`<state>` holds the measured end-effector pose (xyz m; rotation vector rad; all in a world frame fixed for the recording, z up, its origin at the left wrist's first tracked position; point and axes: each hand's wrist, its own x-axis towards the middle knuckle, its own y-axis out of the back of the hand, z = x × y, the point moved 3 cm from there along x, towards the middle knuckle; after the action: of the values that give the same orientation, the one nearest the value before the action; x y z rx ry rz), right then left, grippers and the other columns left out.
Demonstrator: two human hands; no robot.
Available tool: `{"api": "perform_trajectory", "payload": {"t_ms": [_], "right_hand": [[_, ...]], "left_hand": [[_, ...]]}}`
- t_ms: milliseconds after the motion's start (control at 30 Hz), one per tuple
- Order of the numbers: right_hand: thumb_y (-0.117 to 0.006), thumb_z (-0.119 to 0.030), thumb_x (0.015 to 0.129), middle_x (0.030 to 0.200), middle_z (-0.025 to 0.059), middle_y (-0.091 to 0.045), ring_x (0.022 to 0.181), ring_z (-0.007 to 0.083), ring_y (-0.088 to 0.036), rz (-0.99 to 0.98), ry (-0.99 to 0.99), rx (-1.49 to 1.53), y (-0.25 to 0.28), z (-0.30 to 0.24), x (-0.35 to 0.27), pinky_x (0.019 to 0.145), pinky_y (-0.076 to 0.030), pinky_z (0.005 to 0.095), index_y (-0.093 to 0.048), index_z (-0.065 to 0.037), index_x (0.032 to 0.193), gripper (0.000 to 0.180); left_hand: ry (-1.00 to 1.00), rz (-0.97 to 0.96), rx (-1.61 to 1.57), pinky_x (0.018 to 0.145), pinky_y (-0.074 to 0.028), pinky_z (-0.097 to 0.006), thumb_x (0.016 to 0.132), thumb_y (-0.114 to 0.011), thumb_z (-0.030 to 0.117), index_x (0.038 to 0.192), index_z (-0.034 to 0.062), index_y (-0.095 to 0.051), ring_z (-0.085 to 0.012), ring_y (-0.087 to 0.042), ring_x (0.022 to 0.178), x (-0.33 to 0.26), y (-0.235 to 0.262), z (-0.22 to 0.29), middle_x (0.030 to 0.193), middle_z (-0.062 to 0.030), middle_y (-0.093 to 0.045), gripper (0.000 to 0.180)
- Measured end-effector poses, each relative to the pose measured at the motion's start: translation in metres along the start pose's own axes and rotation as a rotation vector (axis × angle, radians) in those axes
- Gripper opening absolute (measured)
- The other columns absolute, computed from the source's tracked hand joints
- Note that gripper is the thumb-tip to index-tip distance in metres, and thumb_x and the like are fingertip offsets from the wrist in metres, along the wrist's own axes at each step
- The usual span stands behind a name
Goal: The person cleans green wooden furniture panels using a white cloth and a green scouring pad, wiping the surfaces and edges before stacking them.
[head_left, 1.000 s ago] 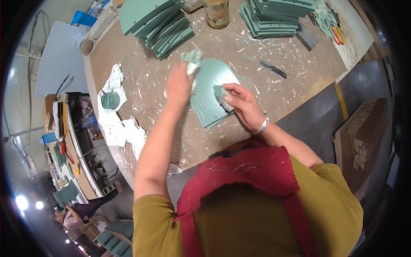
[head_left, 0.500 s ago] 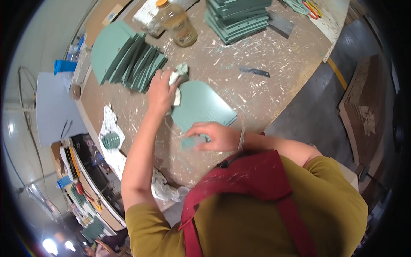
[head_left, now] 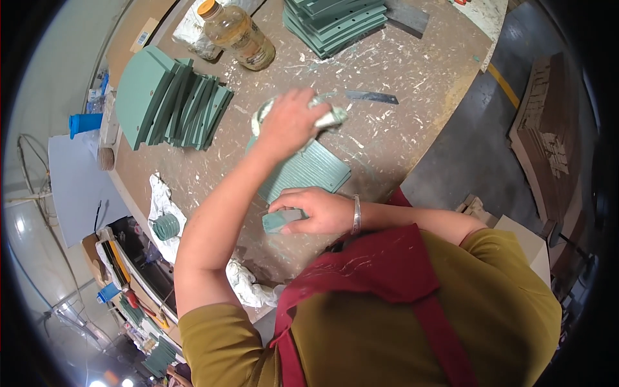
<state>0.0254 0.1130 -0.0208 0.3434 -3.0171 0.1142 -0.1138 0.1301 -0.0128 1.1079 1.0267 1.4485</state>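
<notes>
A green panel (head_left: 313, 169) with a rounded far end lies on the worktable in front of me. Streaks run across its surface. My left hand (head_left: 289, 124) is closed over a crumpled whitish-green rag (head_left: 333, 118) at the panel's far end, covering much of that end. By the near edge, my right hand (head_left: 316, 209) grips a small green and grey block (head_left: 278, 221), possibly a sanding block. That block is beside the panel, low over the table.
Green panels stand leaning in a stack (head_left: 143, 97) at the left; another pile (head_left: 332, 27) lies at the back. Nearby are an orange-capped bottle (head_left: 242, 39), a flat metal blade (head_left: 372, 97), and a ribbed green container (head_left: 166, 227) on white cloth (head_left: 158, 193). The worktable's edge (head_left: 438, 145) is at right.
My left hand has swept the rag rightward across the panel's far end. The panel's smooth sheen now shows streaks. My right hand still holds the block near the same spot.
</notes>
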Motion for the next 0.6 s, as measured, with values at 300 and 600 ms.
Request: {"api": "perform_trajectory", "payload": {"t_ms": [300, 600], "right_hand": [[-0.070, -0.022, 0.083, 0.105, 0.0124, -0.060, 0.094, 0.0276, -0.060, 0.005, -0.070, -0.017, 0.002, -0.004, 0.000, 0.081, -0.048, 0.0341, -0.059, -0.003, 0.116, 0.039], [-0.069, -0.024, 0.085, 0.109, 0.0125, -0.060, 0.097, 0.0255, -0.061, -0.069, -0.078, -0.039, 0.001, -0.009, -0.001, 0.083, -0.048, 0.0328, -0.058, -0.003, 0.119, 0.042]], "left_hand": [[0.668, 0.227, 0.010, 0.080, -0.045, -0.045, 0.088, -0.063, 0.033, 0.102, 0.0056, -0.065, -0.0376, -0.055, 0.092, -0.067, 0.032, -0.075, 0.096, -0.0184, -0.059, 0.031], [0.940, 0.293, 0.091, 0.082, -0.045, -0.046, 0.089, -0.063, 0.031, 0.106, 0.0055, -0.064, -0.0408, -0.055, 0.095, -0.150, 0.021, -0.060, 0.100, -0.0206, -0.058, 0.031]]}}
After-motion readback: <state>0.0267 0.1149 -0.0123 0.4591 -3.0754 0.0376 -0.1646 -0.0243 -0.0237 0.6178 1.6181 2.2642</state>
